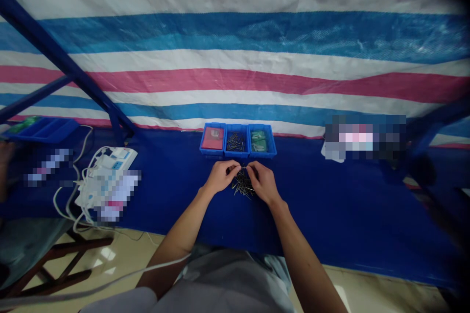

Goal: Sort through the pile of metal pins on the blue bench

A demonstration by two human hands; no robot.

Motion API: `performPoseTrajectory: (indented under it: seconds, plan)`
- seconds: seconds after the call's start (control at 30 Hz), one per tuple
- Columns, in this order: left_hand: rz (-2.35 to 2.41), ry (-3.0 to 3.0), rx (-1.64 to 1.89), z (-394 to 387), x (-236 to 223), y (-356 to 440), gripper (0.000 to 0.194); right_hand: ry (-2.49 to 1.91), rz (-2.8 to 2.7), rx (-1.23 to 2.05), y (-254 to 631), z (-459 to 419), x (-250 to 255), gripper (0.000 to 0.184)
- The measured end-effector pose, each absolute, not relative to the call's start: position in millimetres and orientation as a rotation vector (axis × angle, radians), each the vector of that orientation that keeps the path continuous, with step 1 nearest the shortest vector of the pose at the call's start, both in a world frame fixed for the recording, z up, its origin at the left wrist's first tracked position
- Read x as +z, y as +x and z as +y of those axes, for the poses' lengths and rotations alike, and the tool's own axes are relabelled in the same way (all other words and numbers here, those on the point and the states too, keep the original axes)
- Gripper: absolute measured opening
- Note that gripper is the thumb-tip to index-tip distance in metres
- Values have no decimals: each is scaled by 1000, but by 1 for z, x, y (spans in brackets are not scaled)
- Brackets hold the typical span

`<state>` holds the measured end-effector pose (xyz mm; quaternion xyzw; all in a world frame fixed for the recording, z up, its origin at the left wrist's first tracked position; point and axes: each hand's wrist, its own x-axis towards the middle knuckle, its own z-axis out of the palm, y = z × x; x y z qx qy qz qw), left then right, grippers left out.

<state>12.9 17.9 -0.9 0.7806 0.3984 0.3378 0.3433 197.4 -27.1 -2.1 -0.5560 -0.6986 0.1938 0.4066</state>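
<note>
My left hand (219, 176) and my right hand (263, 183) meet over a small pile of thin dark metal pins (242, 185) on the blue table cover (330, 200). Both hands have their fingers curled and pinched at the top of the pile. What exactly sits between the fingertips is too small to make out. Just behind the hands stand three small blue bins in a row: one with a red part (212, 139), one with dark pins (236, 141) and one with green parts (260, 141).
A white power strip with coiled white cables (106, 166) lies at the left. A blue tray (46, 128) sits at the far left by a blue metal frame (73, 73). A striped tarp hangs behind the table. A wooden stool (55, 259) stands below at left.
</note>
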Motion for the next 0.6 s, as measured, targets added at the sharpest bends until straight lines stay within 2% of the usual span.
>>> performPoseTrajectory:
  seconds: [0.4, 0.47, 0.6]
  plan:
    - [1040, 2021, 863, 18, 0, 13, 31, -1446, -1811, 396, 199, -23, -11, 44]
    - [1038, 2018, 867, 18, 0, 13, 31, -1444, -1798, 410, 199, -24, -9, 43]
    - [1047, 2018, 869, 19, -1, 13, 32, -1395, -1754, 504, 198, -27, -3, 26]
